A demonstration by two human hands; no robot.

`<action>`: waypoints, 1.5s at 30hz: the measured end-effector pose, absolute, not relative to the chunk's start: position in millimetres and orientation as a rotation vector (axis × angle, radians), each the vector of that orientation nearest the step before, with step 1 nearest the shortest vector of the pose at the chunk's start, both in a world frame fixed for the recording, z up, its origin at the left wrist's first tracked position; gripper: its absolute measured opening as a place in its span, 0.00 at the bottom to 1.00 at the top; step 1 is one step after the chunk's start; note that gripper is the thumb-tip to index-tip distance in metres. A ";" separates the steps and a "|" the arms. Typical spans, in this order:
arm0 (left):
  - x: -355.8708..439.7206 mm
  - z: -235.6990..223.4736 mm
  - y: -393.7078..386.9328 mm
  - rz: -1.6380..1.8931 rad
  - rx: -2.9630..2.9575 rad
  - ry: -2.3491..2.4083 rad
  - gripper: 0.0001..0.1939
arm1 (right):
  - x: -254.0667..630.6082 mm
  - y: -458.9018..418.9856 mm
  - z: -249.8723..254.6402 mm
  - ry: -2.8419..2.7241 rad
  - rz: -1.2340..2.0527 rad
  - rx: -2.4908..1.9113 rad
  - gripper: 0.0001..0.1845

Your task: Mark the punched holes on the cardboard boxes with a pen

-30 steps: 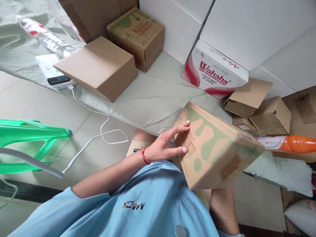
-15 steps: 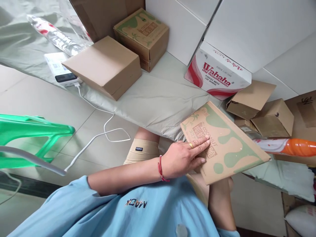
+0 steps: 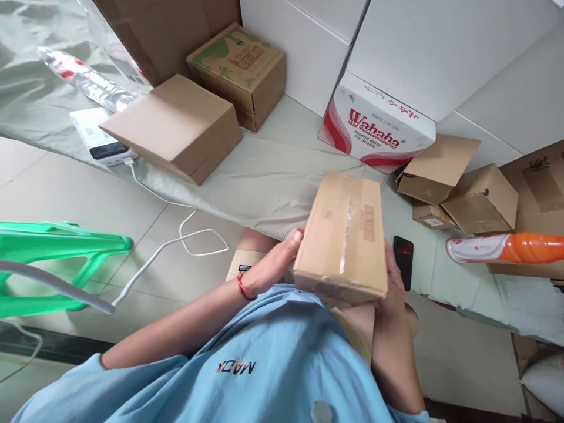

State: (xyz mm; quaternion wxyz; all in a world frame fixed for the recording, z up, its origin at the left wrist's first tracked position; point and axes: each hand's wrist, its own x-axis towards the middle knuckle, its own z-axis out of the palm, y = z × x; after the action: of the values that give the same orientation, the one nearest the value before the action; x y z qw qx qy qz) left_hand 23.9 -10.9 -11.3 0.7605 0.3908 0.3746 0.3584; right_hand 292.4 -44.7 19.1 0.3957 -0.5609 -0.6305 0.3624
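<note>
From where I stand, left hand (image 3: 277, 258) and right hand (image 3: 395, 281) grip taped cardboard box (image 3: 337, 232) by opposite sides, just beyond blue shirt (image 3: 282, 358); could slip if either palm slackens

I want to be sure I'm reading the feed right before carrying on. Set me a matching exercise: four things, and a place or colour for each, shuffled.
Things
1. Taped carton
2. Phone
3. Wahaha carton
4. Plastic stool

Places and colours
A. White with red lettering
B. Bright green
C. Flat on the cloth, beside the right hand
D. Between the left hand and the right hand

Right pairs: 1-D, 2-C, 3-A, 4-B
</note>
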 end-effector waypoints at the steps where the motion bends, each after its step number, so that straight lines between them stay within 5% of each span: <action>1: 18.7 -13.1 -9.8 0.732 0.697 0.764 0.50 | 291.3 -44.6 18.0 -1.633 0.936 -1.389 0.27; 11: 7.7 -41.5 -23.4 0.742 0.244 0.637 0.44 | 257.3 -43.3 29.6 -2.061 0.803 -1.150 0.38; 17: 13.4 -15.8 -13.4 0.945 0.944 0.795 0.46 | 278.9 -54.0 21.1 -1.502 1.098 -1.101 0.48; 23: 27.5 -16.5 -23.4 0.984 1.919 0.732 0.51 | 326.4 -60.2 6.4 -0.977 0.884 -1.162 0.33; 26: 34.4 -18.5 -27.3 1.001 2.038 0.675 0.50 | 337.3 -66.7 0.7 -1.007 0.745 -1.248 0.34; 31: 34.1 -21.2 -25.2 0.971 1.453 0.546 0.39 | 317.3 -76.0 16.9 -1.271 0.743 -1.254 0.33; 37: 46.8 -27.2 -23.3 1.041 0.435 0.737 0.39 | 275.4 -55.2 59.7 -1.972 0.384 -1.214 0.36; 41: 50.1 -39.7 2.1 1.099 0.246 0.900 0.28 | 237.4 -27.7 46.0 -2.177 0.313 -1.149 0.42; 45: 37.0 -59.6 10.5 0.989 0.253 1.063 0.21 | 215.9 -12.0 31.4 -2.289 0.439 -1.091 0.36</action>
State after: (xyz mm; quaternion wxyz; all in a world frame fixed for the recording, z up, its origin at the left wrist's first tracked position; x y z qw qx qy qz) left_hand 37.0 10.5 -59.6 0.7405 0.1154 0.4849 0.4507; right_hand 215.9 -12.0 31.4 0.2804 -0.4068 -0.8538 0.1639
